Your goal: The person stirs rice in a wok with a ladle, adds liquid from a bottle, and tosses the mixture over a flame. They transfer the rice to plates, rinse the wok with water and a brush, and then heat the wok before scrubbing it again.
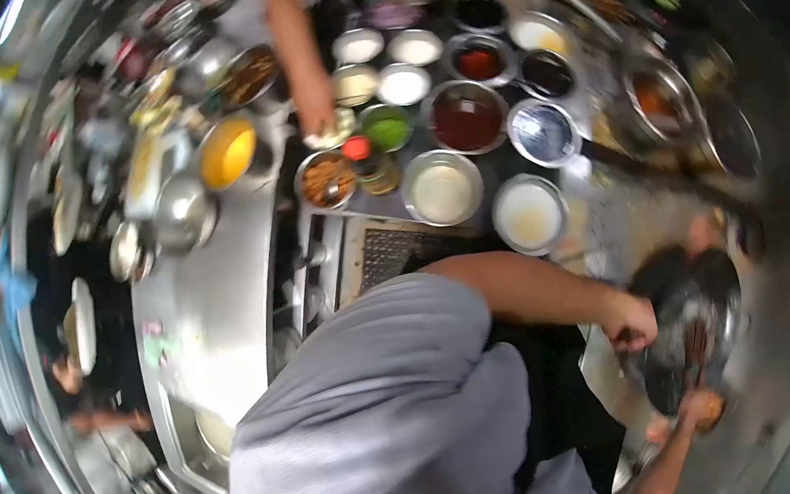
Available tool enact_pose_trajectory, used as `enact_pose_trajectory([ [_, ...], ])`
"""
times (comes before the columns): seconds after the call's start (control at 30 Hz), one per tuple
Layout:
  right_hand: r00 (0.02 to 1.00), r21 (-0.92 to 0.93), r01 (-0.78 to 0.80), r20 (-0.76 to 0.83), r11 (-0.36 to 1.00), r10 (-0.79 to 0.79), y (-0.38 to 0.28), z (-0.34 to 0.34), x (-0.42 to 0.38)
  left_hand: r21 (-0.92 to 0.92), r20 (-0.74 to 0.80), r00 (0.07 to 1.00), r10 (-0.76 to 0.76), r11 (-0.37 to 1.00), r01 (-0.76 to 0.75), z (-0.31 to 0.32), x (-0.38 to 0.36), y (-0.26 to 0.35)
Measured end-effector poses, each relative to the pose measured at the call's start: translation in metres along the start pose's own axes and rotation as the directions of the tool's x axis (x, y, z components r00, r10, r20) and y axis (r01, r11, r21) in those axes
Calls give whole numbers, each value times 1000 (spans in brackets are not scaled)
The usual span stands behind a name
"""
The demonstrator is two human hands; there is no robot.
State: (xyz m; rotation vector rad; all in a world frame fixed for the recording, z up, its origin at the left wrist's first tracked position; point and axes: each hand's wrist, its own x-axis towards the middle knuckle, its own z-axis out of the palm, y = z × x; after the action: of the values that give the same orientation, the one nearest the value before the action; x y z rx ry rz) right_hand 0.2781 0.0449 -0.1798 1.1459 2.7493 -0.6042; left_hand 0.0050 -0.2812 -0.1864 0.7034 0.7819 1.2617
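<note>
Steel counter (222, 312) carrying sauce bowls (468, 117), wok (694, 326).

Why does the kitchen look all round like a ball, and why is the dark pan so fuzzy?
In the head view, a fisheye lens bends the steel counter into curves and leaves black corners; the wok and both hands, left and right, are smeared by motion blur; the bowls in the middle look sharper; glare whitens the counter top.

Wok (694, 326): dark, round and deep, blurred, at the lower right of the view on the steel counter.
Wok contents: brownish and glistening, too blurred to identify.
Wok position: between the two hands, tilted slightly; whether it touches the counter cannot be told.
Wok handle: hidden under a fist.
</note>
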Motion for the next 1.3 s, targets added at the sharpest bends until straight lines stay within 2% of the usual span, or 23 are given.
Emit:
enact_pose_trajectory([
  [0.03,1000,290,-1,-15,957,5,-43,2,-12,-259,-80,944,-319,922,289,15,-23,40],
  [0.07,879,497,-473,325,728,349,-127,-27,-42,-28,35,999,-28,999,29,-4,0,-5],
  [0.1,958,179,-246,194,953,211,-38,2,-17,-189,-85,957,-279,947,260,19,-31,55],
  [0.13,981,-354,-90,132,931,145,-87,-23,-25,-86,-141,942,-305,952,295,24,-35,71],
  [0.17,917,-378,-335,77,863,390,-118,-37,-26,127,-217,933,-288,939,319,22,-26,71],
  [0.2,973,-405,-222,-144,887,178,-96,-34,-40,362,-183,933,-309,861,357,16,-19,73],
  [0.27,931,-319,-342,-242,884,273,-105,-51,-52,780,-240,966,-97,573,251,23,-21,97],
  [0.33,899,-144,-377,-294,915,324,-103,-60,-64,915,-291,953,-84,266,303,8,-11,98],
  [0.47,836,60,-354,-427,933,345,-120,-62,-80,976,-146,988,41,168,137,-16,-9,85],
  [0.53,861,241,-280,-365,929,354,-120,-59,-82,518,-199,856,-477,690,506,14,-26,113],
  [0.57,883,305,-210,-350,929,314,-107,-45,-77,276,-9,865,-502,830,485,-3,-25,87],
  [0.6,901,370,-135,-340,919,270,-94,-26,-68,288,0,859,-511,823,490,0,-30,90],
  [0.63,932,406,-144,-251,902,262,-93,-19,-64,-110,46,841,-540,834,541,7,-38,96],
  [0.67,859,464,-505,194,727,473,-118,-39,-62,-491,96,829,-551,698,521,12,-45,98],
  [0.7,899,400,-438,189,805,395,-103,-26,-59,-557,146,831,-538,650,518,13,-50,96],
  [0.73,930,333,-362,189,871,314,-89,-15,-55,-576,166,845,-509,645,502,18,-58,93],
  [0.8,915,-160,-398,-137,903,379,-104,-26,-47,-662,286,828,-483,525,535,15,-65,75],
  [0.87,907,-146,-408,-182,901,381,-99,-26,-43,-667,279,843,-461,538,515,17,-70,68],
  [0.93,904,252,-418,206,872,374,-84,-30,-39,-643,233,870,-434,602,473,20,-69,70],
  [1.0,875,113,-453,248,885,416,-122,-42,-52,-662,254,857,-448,565,491,11,-70,68],
  [1.07,929,-236,-369,-76,899,362,-138,-44,-50,-696,285,867,-408,534,480,3,-63,63],
  [1.1,944,-88,-329,-18,940,329,-130,-37,-47,-683,276,869,-411,552,478,3,-61,61],
  [1.3,914,-136,-402,-6,905,405,-123,-27,-48,-610,217,874,-435,638,469,3,-50,65],
])
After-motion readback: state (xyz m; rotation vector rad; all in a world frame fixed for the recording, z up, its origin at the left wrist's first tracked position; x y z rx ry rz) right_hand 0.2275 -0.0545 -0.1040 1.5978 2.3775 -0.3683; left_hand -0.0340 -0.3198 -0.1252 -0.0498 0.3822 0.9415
